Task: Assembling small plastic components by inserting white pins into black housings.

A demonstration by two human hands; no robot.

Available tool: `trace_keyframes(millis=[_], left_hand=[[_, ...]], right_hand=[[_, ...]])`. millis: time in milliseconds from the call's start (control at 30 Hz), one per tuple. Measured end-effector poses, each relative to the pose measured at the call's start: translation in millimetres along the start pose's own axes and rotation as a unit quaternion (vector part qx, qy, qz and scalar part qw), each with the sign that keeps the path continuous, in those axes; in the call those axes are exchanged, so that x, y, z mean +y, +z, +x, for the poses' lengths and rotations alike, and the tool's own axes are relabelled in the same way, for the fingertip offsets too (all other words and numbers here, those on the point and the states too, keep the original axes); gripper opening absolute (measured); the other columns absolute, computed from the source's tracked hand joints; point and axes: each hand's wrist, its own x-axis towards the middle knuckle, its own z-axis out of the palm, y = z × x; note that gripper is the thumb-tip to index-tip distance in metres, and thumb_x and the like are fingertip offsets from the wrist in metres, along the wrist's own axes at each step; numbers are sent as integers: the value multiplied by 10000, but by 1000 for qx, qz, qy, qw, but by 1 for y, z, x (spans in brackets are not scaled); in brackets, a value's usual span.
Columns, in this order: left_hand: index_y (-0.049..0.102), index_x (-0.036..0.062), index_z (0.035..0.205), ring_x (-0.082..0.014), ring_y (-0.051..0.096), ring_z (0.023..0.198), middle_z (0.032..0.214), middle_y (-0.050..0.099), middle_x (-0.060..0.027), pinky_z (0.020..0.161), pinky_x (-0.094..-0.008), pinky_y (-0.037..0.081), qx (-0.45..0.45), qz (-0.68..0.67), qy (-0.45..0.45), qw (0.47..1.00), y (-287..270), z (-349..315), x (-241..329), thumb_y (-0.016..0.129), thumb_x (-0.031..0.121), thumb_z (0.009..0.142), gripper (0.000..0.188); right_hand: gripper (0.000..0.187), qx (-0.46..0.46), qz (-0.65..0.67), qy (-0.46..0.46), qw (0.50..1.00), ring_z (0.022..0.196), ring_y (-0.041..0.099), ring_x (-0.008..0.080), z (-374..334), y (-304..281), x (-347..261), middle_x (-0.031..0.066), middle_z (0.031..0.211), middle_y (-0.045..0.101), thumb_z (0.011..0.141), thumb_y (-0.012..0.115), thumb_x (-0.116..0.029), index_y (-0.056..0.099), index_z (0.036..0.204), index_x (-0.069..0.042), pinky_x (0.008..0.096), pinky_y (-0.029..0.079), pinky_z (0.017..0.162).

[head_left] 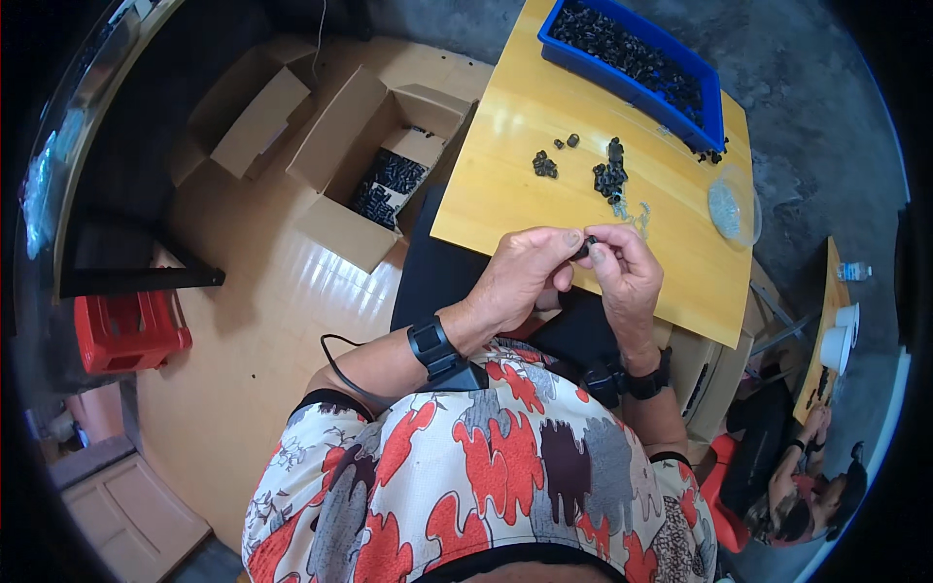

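Over the near edge of the yellow table [525, 97], my left hand [530, 272] and my right hand [630, 284] meet fingertip to fingertip. Between them they pinch a small black part [585, 249], mostly covered by the fingers, so its exact kind is unclear. Just beyond lies a pile of small black parts [609, 179], with some small clear pieces [636, 216] at its near end. A smaller cluster of black parts [545, 164] sits to the left, and a short black cylindrical piece [573, 141] stands behind it.
A blue bin [632, 95] full of black parts fills the table's far side. At the right edge is a clear round tub [736, 209] of small pieces. An open cardboard box [335, 209] stands left on the floor, near a red stool [131, 330]. Another person [792, 486] sits right.
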Motion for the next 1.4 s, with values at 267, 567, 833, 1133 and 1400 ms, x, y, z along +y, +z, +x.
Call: trace_keyframes(millis=[267, 567, 833, 1133, 1400], left_hand=[[627, -2, 1059, -71, 545, 721, 812, 600, -16, 687, -212, 477, -67, -50, -80, 993, -7, -2, 8, 555, 186, 936, 236], [615, -37, 1107, -119, 614, 789, 943, 656, -85, 752, -239, 528, -47, 22, -49, 997, -8, -3, 14, 626, 62, 867, 261], [639, -23, 1082, -106, 621, 815, 946, 665, -75, 743, -229, 525, -9, 149, 4, 989, -9, -5, 14, 630, 37, 856, 234], [653, -21, 1050, -110, 621, 821, 937, 667, -76, 753, -236, 523, 1, 144, 20, 989, -7, -9, 15, 624, 23, 853, 204], [647, -23, 1026, -102, 612, 802, 909, 660, -70, 745, -236, 520, -1, 120, 21, 993, -14, -5, 8, 620, 35, 861, 177]], right_hand=[[107, -25, -88, -23, 996, 687, 595, 104, 4, -11, 2, 60, 824, 594, 803, 618, 28, 632, 909, 30, 221, 505, 611], [145, -37, -251, -113, 961, 608, 565, 105, 8, -12, -21, 63, 788, 628, 742, 663, 26, 652, 882, -9, 222, 455, 542], [149, -44, -263, -95, 959, 577, 552, 90, 8, -11, -22, 49, 761, 626, 717, 682, 32, 640, 847, -28, 230, 447, 514], [148, -82, -288, -182, 937, 547, 539, 94, 15, -11, -26, 48, 713, 609, 705, 682, 45, 598, 795, -38, 228, 440, 497], [130, -143, -200, -62, 967, 616, 526, 89, 16, -14, -19, 54, 781, 621, 731, 675, 60, 600, 814, -7, 218, 431, 559]])
